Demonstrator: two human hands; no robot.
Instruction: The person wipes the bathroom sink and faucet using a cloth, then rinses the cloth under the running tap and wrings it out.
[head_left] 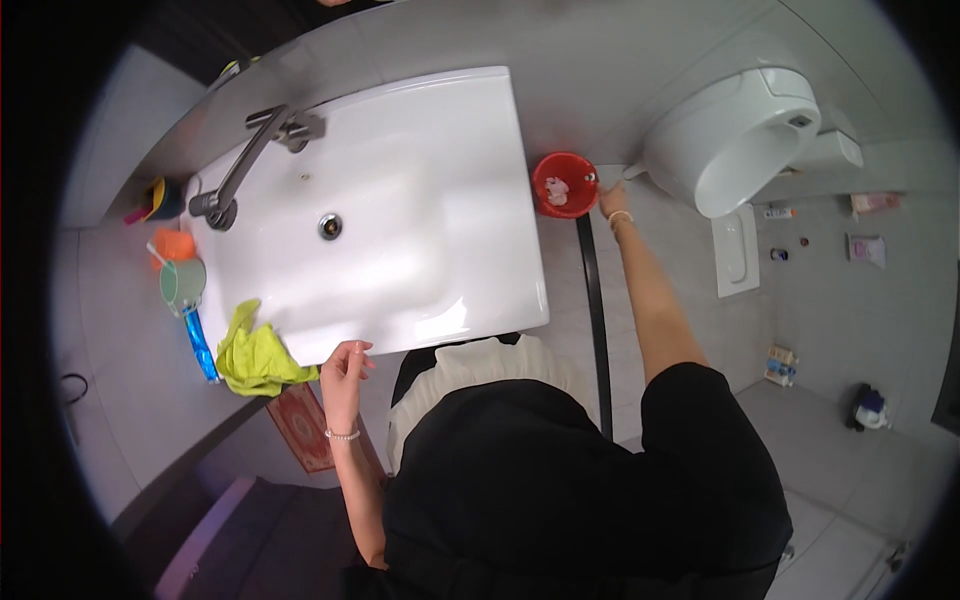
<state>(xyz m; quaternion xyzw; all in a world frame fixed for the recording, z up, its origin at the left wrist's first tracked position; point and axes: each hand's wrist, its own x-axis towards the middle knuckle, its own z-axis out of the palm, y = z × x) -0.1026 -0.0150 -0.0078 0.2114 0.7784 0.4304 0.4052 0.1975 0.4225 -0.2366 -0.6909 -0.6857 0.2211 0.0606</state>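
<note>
My left hand [346, 371] hovers by the front edge of the white washbasin [480, 180], its fingers loosely bent and apart, holding nothing. Close to it, a crumpled yellow-green cloth [256, 352] drapes over the basin's front left corner. Far out to the right, my right hand [612, 200] is at the side of a small red bin [566, 207], fingers closed at its rim. Some pale crumpled paper lies inside the bin. A grey tap [245, 170] stands at the basin's back left, above a round metal drain [330, 226].
Left of the basin are a green cup [182, 284], an orange container [174, 246] and a blue tube [201, 345]. A white toilet [735, 140] stands beyond my right hand. Along the floor runs a black strip [597, 330]. Several small items sit along the right wall.
</note>
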